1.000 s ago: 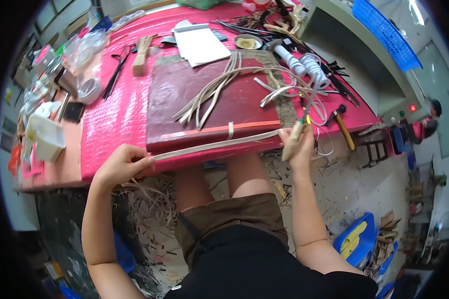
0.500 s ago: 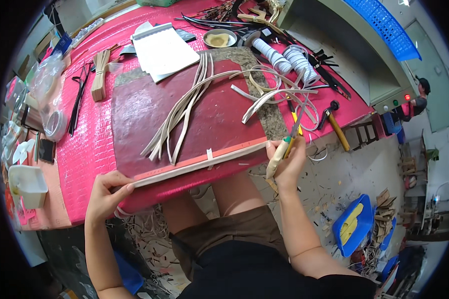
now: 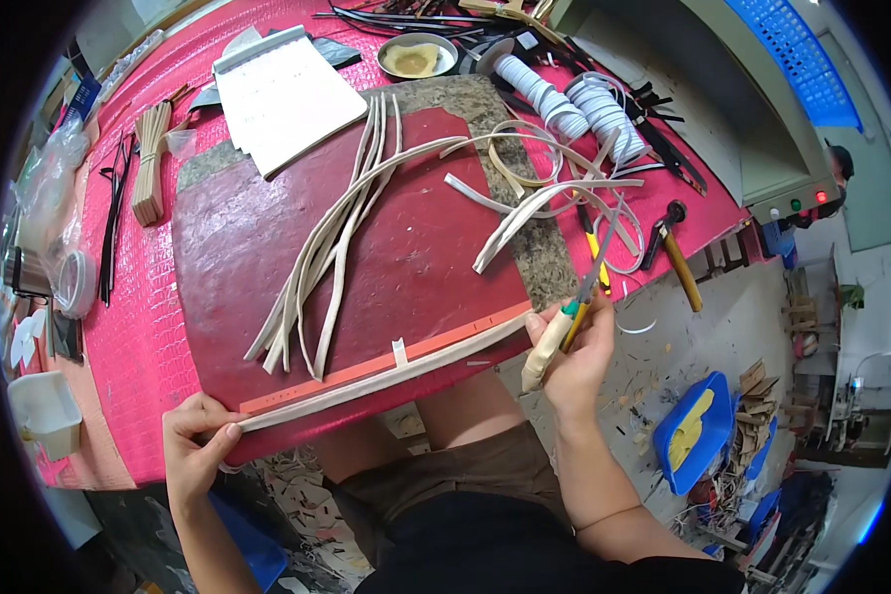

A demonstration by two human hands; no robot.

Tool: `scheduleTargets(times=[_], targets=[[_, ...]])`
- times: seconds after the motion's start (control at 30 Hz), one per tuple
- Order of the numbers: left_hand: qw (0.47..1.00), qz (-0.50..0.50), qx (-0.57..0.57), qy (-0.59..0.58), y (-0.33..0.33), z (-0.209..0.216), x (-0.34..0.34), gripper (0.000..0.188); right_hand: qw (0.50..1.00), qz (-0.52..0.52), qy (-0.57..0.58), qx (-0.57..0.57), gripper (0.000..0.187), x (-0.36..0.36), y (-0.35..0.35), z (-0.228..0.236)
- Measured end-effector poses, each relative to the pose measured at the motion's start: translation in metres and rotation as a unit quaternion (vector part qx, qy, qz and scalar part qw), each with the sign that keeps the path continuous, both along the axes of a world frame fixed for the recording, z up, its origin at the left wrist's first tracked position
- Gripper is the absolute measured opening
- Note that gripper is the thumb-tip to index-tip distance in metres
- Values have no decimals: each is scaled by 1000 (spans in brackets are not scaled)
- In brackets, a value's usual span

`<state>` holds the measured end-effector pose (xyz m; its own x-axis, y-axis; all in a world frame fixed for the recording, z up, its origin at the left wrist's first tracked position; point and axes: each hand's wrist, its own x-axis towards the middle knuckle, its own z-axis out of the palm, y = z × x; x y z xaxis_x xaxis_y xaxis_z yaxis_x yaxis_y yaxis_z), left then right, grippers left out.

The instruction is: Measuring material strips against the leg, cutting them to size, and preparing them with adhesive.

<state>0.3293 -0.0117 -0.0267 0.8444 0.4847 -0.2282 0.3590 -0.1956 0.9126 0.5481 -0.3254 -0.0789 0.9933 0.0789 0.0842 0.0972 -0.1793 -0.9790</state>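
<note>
A pale cream strip point(image 3: 396, 381) stretches along the near edge of the dark red mat point(image 3: 386, 257), beside an orange-red ruler strip point(image 3: 445, 342). My left hand point(image 3: 196, 436) pinches the strip's left end between thumb and fingers. At the other end, my right hand point(image 3: 579, 356) pinches the strip with thumb and fingertip. That same hand also grips what look like scissors point(image 3: 604, 252), with a cream-wrapped handle and the blade pointing up and away. A short white tab point(image 3: 399, 352) lies across the ruler. More loose cream strips point(image 3: 337, 238) lie in a bundle on the mat.
Beyond the mat are a notepad point(image 3: 287, 99), a dish of paste point(image 3: 416, 57) and spools of white tape point(image 3: 604, 114). A hammer point(image 3: 678, 257) lies at the table's right edge. A blue bin point(image 3: 698, 431) stands on the littered floor, right.
The view has shifted, so the mat sits lower and further left. My left hand shows lower in the picture. Both hands keep their hold on the strip, and the scissors stay in my right hand.
</note>
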Motion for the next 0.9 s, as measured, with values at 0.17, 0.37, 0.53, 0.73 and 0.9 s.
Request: scheduleTargets(times=[0.17, 0.37, 0.53, 0.73, 0.9], targets=[[1000, 8, 14, 4, -2, -1, 1, 14, 997, -25, 51, 49, 60, -2, 5, 7], [999, 13, 45, -11, -6, -3, 0, 13, 998, -33, 57, 16, 53, 0, 7, 14], [998, 32, 50, -28, -9, -7, -1, 12, 999, -45, -24, -9, 36, 3, 9, 9], [982, 45, 179, -42, -16, -1, -12, 14, 1000, -31, -2, -7, 34, 0, 10, 2], [978, 53, 193, -62, -21, -5, 3, 17, 997, -38, -59, -25, 31, 10, -8, 1]])
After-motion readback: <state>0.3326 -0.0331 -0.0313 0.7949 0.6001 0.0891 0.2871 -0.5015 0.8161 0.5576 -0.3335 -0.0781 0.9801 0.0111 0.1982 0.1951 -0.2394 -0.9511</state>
